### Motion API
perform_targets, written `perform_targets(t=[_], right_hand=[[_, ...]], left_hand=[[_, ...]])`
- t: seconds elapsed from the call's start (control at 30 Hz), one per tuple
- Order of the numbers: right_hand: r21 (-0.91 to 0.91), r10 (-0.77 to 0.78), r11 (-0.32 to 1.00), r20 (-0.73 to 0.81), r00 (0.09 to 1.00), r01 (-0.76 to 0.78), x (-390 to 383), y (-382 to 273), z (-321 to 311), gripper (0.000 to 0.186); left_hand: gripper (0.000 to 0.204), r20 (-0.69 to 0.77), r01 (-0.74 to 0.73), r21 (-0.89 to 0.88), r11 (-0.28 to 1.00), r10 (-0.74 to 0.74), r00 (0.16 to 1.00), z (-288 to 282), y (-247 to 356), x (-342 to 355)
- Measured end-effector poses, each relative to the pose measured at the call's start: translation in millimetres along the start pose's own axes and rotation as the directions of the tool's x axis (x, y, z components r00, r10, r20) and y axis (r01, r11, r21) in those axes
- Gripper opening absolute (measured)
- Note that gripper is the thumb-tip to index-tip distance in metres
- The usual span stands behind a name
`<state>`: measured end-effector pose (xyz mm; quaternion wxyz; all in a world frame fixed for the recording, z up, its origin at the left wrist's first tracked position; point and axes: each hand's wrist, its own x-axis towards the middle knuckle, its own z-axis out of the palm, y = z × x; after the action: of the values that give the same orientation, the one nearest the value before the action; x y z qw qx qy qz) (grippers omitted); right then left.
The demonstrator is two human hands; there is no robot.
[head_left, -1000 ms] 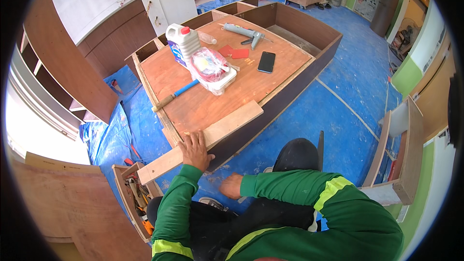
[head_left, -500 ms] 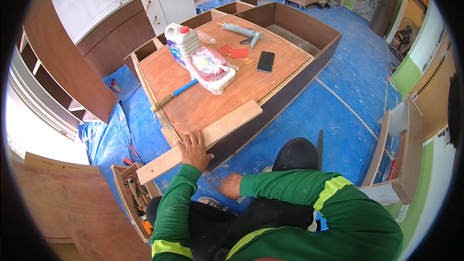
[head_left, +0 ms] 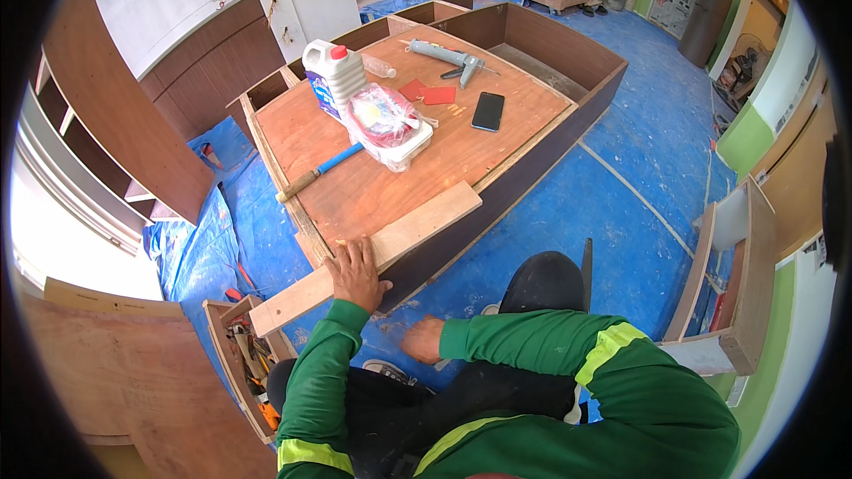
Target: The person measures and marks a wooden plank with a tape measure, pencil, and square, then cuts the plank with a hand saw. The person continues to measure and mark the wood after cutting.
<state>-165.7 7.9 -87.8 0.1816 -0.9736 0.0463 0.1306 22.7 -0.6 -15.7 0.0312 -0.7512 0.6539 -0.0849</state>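
A pale wooden plank point(head_left: 426, 223) lies slantwise over the near edge of a low wooden cabinet point(head_left: 266, 155), its near-left end sticking out past the corner. My left hand point(head_left: 355, 273) grips the plank near the middle, fingers over its top and thumb out to the right side. Lower down, between my legs, my right hand point(head_left: 422, 340) hangs with curled fingers; whatever it may hold is hidden. A thin dark blade-like piece point(head_left: 587, 273) rises beside my right knee.
On the cabinet top are a hammer point(head_left: 321, 173), a white jug point(head_left: 335, 80), a plastic-wrapped tub point(head_left: 389, 129), a phone point(head_left: 487, 112) and a caulking gun point(head_left: 448, 59). A wooden toolbox point(head_left: 222, 346) stands left; an open wooden frame point(head_left: 745, 302) stands right. Blue tarp point(head_left: 612, 204) covers the floor.
The plank's near-left end has shifted very slightly to the left under my left hand. My right hand looks the same.
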Motion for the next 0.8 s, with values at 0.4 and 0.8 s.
perform_targets(t=[0.4,0.8], right_hand=[[0.009,0.01,1.0,0.045,0.999,-0.01,-0.6,-1.6,-6.9,0.019],[0.005,0.024,1.0,0.062,0.998,-0.024,0.9,-0.4,-2.8,0.023]], left_hand=[[0.122,0.007,0.002,-0.009,1.0,-0.002,1.0,-0.7,0.5,0.5],[0.121,0.005,0.008,-0.022,1.0,-0.008,1.0,-0.2,0.8,1.3]])
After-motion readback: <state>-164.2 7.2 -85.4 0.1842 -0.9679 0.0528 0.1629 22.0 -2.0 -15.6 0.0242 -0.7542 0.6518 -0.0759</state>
